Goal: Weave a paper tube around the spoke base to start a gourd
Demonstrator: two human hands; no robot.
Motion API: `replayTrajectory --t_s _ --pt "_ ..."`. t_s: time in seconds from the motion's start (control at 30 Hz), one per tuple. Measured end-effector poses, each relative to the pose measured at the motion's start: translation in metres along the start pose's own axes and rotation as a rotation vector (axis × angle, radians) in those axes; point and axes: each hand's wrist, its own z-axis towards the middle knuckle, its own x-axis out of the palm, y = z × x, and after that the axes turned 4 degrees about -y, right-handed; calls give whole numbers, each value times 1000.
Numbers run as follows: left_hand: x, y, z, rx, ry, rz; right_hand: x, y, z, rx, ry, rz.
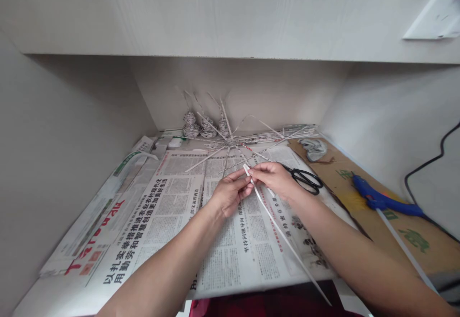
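Both hands meet over the newspaper at the middle of the desk. Between their fingertips is a thin white paper strip (276, 228), whose long tail runs down toward the desk's front edge. My left hand (233, 192) pinches it from the left, fingers curled. From the right, my right hand (271, 177) pinches the strip's upper end. Just beyond lies a woven paper hub (230, 143) with several thin paper spokes spreading outward. Black-handled scissors (307, 180) lie beside my right hand, their blades partly hidden.
Newspaper sheets (143, 230) cover the desk. Several small woven paper gourds (190, 126) stand against the back wall, near a bundle of paper sticks (298, 130). A blue glue gun (388, 202) and a grey cloth-like lump (313, 149) rest on cardboard (345, 202) at right. A shelf panel (230, 15) overhangs.
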Motion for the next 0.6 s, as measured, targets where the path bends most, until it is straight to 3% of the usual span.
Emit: replayTrajectory --t_s 0.17,0.33,0.5,0.6 --pt "-1 0 1 -13 0 4 -10 2 0 67 38 76" --pt "-1 0 3 -10 -3 9 -11 -6 -3 17 27 96" --pt "-2 -1 4 -3 -79 -11 -9 -11 -5 -70 -67 10" --pt "-4 -3 5 14 -76 -19 -10 -13 -10 -57 -17 -79"
